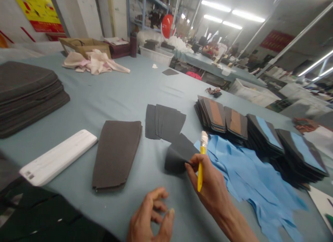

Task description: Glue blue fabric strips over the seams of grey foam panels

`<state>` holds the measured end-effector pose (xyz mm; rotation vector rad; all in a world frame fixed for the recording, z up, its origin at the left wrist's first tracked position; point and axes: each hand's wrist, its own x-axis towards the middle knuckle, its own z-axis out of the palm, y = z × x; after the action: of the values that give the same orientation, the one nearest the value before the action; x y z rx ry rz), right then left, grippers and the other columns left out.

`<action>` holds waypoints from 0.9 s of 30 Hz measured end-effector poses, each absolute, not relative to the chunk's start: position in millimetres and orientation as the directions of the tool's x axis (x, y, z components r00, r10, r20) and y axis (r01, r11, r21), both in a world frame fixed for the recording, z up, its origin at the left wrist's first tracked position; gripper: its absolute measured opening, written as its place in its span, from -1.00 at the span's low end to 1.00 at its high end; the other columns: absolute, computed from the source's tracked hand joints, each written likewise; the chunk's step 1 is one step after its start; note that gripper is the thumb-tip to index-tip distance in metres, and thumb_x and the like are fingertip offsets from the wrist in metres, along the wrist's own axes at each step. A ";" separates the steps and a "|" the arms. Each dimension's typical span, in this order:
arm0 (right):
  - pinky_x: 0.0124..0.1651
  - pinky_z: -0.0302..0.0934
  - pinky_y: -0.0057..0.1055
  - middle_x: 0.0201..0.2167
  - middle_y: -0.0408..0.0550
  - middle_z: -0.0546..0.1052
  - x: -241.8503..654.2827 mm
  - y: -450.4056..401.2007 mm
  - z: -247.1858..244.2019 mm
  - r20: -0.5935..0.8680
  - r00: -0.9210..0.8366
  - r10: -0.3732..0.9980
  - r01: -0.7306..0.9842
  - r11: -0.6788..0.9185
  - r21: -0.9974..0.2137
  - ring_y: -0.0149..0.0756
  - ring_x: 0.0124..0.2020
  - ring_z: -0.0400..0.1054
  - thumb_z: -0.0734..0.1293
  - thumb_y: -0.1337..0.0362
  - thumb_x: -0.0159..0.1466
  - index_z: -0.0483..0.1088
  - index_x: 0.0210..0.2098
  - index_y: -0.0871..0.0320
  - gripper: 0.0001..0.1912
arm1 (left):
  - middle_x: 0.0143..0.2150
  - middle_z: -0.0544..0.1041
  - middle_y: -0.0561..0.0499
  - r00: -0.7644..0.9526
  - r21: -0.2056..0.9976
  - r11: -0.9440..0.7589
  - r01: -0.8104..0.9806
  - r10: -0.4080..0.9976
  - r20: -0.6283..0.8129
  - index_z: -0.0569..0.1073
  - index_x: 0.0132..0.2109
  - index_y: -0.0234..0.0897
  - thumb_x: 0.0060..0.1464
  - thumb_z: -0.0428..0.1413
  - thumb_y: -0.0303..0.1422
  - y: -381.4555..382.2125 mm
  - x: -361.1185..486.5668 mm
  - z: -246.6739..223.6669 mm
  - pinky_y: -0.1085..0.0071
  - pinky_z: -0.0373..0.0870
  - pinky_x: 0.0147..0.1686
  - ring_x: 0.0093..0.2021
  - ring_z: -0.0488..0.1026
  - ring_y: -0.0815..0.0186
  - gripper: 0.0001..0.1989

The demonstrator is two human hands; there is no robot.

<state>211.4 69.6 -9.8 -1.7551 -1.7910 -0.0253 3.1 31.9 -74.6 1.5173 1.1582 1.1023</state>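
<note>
Right grip (pixel 208 181) closed on yellow craft knife (pixel 202 162), touching curled edge of matte dark-grey panel (pixel 179 155) | left grip (pixel 152 214) half-open, empty, below panel | limp blue cloth (pixel 249 172) beside panel

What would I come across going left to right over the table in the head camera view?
Stacked dark grey felt panels, white plastic bar, single dark grey panel, fanned dark panels, yellow-handled tool in the right hand, blue fabric, blue-faced panel stacks.
</note>
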 end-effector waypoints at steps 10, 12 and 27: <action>-0.47 0.37 -0.48 -0.40 -0.24 0.53 155.2 -18.3 -8.7 0.335 0.272 0.902 0.746 0.022 -0.666 -0.36 -0.54 0.46 0.33 0.12 0.50 0.28 -0.07 0.00 -0.85 | 0.20 0.60 -0.27 0.148 0.970 0.166 0.177 0.970 -0.193 0.35 0.39 -0.27 0.17 0.23 0.09 50.6 -8.1 -49.7 0.03 0.60 0.15 0.16 0.61 -0.04 -0.20; -0.36 0.46 -0.42 -0.27 -0.15 0.62 166.3 -24.2 -12.1 0.415 0.275 0.867 0.811 0.022 -0.585 -0.29 -0.41 0.57 0.32 0.10 0.52 0.30 -0.03 0.00 -0.84 | 0.23 0.58 -0.22 0.083 0.943 0.089 0.320 0.989 -0.122 0.40 0.37 -0.22 0.19 0.19 0.05 55.0 -10.2 -48.2 -0.05 0.51 0.25 0.25 0.55 -0.05 -0.28; -0.24 0.36 -0.17 -0.23 0.01 0.61 213.7 -71.8 -33.5 0.467 0.094 0.879 0.983 -0.008 -0.182 -0.04 -0.28 0.49 0.26 0.27 0.53 0.30 -0.07 0.07 -0.98 | -0.09 0.72 -0.08 0.302 0.418 -0.295 0.859 0.952 0.052 0.36 0.40 -0.14 0.29 0.15 -0.20 69.1 4.5 -32.7 0.18 0.59 -0.19 -0.15 0.70 -0.02 -0.42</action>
<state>213.7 -71.8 -33.5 -1.9242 -1.8221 -0.3044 4.5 69.1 -32.7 2.2634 1.6368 0.4198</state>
